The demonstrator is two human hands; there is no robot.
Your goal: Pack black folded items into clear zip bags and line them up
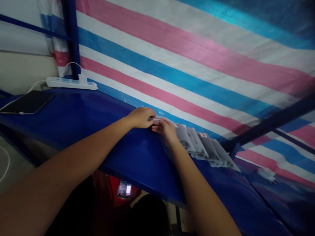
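Note:
Several frosted plastic zip bags (198,144) with grey contents lie overlapping in a slanted row on the blue table, against the striped sheet. My left hand (142,117) is closed at the left end of the row, its fingertips pinching the pale edge of a plastic bag (159,118). Right beside it, my right hand (168,130) has its fingers curled on the same edge. Both hands nearly touch and hide most of this bag. Dark lettering shows on one bag in the row.
A white power strip (71,83) with a plug and cables stands at the table's back left. Near it lies a dark tablet (28,102). Small white items (267,173) rest at the far right. Below the blue table (145,157), a phone (124,189) lies on a red stool.

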